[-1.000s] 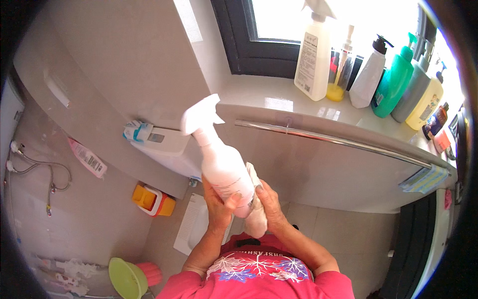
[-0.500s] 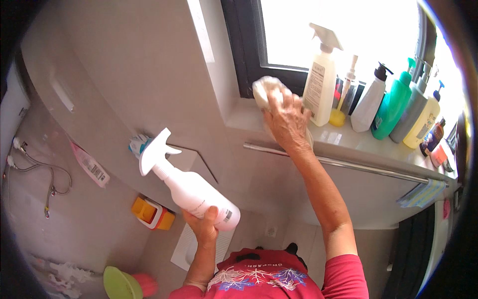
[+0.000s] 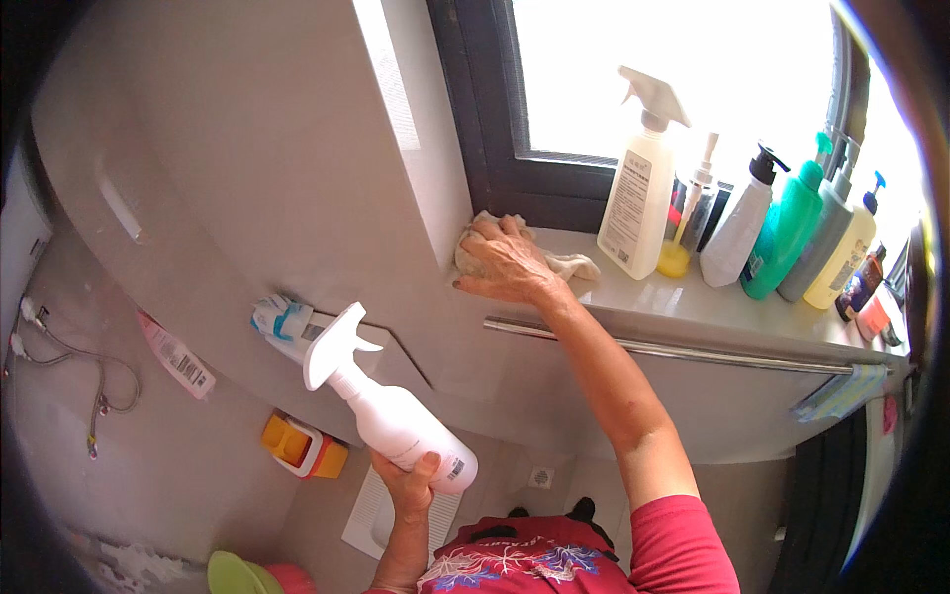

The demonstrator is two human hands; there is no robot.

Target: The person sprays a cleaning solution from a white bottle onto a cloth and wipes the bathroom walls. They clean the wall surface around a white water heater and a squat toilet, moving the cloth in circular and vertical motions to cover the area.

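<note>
Head view shows me the beige cloth (image 3: 574,265) bunched in the corner of the windowsill (image 3: 643,299), against the dark window frame (image 3: 485,129). The right hand (image 3: 507,261) bears down on it, its grip closed over the folds; I judge this as wiping. Below, the left hand (image 3: 406,482) has its grip wrapped around the base of a pink spray bottle (image 3: 411,431), tilted, nozzle up. Wiping further along would call for steering around the white spray bottle (image 3: 633,213). I can't see the cloth under the palm, the window pane (image 3: 673,49) is glare, and a green basin (image 3: 236,574) is cut off.
</note>
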